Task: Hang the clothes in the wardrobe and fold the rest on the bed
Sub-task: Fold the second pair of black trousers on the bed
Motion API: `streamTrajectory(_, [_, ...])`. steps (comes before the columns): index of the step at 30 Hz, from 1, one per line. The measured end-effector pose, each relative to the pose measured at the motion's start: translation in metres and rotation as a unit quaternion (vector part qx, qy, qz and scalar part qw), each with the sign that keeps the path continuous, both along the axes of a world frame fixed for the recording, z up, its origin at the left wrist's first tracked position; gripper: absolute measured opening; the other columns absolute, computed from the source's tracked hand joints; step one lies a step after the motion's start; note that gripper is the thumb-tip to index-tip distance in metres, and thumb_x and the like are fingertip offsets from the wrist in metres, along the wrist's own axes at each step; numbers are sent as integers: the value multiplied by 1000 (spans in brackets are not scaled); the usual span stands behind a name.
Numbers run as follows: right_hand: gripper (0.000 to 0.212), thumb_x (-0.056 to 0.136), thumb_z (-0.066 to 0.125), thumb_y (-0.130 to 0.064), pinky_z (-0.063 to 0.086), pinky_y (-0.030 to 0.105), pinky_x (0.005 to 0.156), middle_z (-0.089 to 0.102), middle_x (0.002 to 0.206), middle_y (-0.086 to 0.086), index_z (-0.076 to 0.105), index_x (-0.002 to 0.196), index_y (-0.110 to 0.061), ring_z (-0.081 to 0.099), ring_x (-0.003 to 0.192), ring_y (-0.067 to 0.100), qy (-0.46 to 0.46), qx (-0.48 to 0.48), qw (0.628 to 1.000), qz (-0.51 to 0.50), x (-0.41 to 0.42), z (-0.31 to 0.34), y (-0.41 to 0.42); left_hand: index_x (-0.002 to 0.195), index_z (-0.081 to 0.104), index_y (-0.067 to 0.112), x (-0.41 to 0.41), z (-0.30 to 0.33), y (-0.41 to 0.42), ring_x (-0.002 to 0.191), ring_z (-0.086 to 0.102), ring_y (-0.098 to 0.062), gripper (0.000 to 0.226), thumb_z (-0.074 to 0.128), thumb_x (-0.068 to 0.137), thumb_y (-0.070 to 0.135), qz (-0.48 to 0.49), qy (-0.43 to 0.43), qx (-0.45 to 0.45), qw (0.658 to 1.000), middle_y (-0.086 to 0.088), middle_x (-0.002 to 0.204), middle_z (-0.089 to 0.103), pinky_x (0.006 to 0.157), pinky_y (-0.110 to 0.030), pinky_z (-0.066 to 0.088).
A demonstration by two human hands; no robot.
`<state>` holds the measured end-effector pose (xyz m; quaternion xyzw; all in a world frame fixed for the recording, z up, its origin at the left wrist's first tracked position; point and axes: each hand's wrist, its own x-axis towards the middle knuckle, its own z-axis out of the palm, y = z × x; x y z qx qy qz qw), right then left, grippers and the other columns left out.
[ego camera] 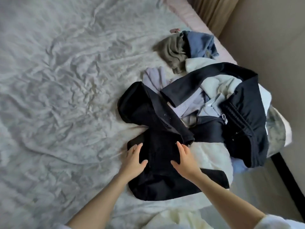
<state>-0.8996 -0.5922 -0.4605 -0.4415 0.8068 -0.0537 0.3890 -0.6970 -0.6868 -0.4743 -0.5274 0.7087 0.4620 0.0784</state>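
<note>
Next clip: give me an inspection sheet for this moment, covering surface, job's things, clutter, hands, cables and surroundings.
Surface: bed with a wrinkled grey cover, pink edge at the far side.
Job's things: black garment spread nearest the person; unfolded pile beyond it with navy, white, light blue, olive and blue pieces.
Clutter: small pink item near the far edge, too small to identify.
Hands: left hand and right hand lie flat on the black garment, fingers straight, no grip.
Cables: nothing seen.
Surroundings: beige wall and a tan curtain at the right; no wardrobe in view.
</note>
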Motion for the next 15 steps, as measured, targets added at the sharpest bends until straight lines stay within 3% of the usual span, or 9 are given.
streamTrajectory(4, [85, 89, 61, -19, 32, 37, 109, 10, 155, 11, 2, 151, -15, 16, 143, 25, -16, -64, 987, -146, 23, -16, 16, 150, 3, 35, 2, -29, 33, 144, 6, -25, 83, 59, 89, 39, -118, -31, 16, 992, 4, 158, -3, 109, -41, 30])
streamTrajectory(6, [79, 90, 61, -21, 37, 39, 103, 17, 153, 11, 10, 150, -14, 24, 138, 26, 13, -74, 970, -233, 28, -20, 14, 148, -5, 37, -1, -39, 45, 143, 7, -28, 93, 63, 85, 40, -127, -54, 20, 990, 2, 158, -9, 106, -42, 33])
streamTrajectory(9, [70, 90, 59, -30, 41, 44, 98, 28, 148, 10, 21, 147, -14, 33, 132, 28, 34, -26, 955, -294, 25, -28, 12, 145, -19, 39, -13, -49, 55, 138, 14, -33, 108, 68, 81, 41, -141, -106, -42, 983, -7, 156, -14, 103, -43, 37])
streamTrajectory(12, [48, 93, 54, -26, 43, 32, 77, 47, 134, 6, 35, 136, -13, 53, 97, 20, -23, 1, 948, -317, 15, -30, 14, 146, -15, 40, -21, -52, 53, 132, 21, -33, 103, 67, 83, 43, -150, -137, -85, 976, -12, 156, -12, 102, -41, 38])
streamTrajectory(15, [28, 93, 47, -16, 41, 25, 55, 60, 93, 0, 45, 121, -16, 53, 64, 13, -50, -16, 948, -314, 2, -26, 11, 149, 7, 38, -21, -52, 43, 133, 26, -30, 77, 57, 91, 41, -151, -133, -130, 971, -9, 156, 10, 101, -38, 37])
